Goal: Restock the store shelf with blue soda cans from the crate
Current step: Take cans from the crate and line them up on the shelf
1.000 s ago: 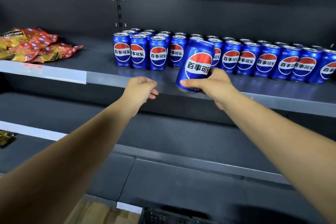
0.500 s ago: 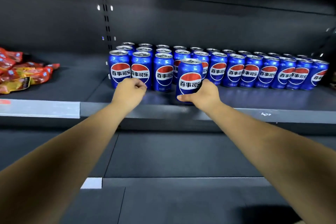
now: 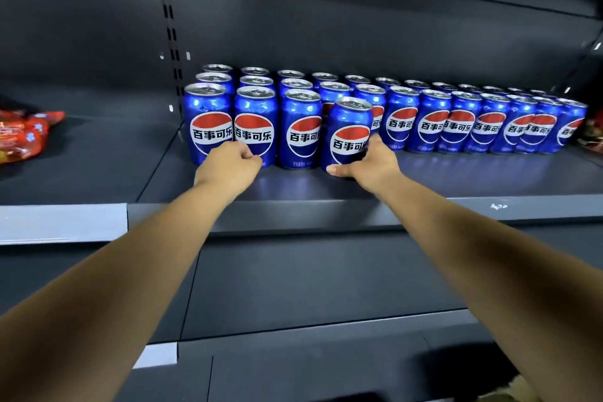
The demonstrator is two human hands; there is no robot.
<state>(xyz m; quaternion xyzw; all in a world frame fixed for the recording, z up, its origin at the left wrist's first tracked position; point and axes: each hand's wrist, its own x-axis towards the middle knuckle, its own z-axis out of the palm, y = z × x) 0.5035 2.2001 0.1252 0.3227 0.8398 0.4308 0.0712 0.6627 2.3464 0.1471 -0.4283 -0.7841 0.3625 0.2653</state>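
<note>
From the head view, the right hand (image 3: 368,165) grips a blue aluminium soda can (image 3: 348,134) low on its side, upright on the dark grey metal shelf (image 3: 326,209), just in front of the rows of matching cans (image 3: 456,121). The left hand (image 3: 228,166) is curled into a fist holding nothing (red snack packets (image 3: 23,137) lie far left).

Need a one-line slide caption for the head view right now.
Right hand sets a blue soda can upright at the front of the shelf beside the stocked rows, left hand curled nearby.
</note>
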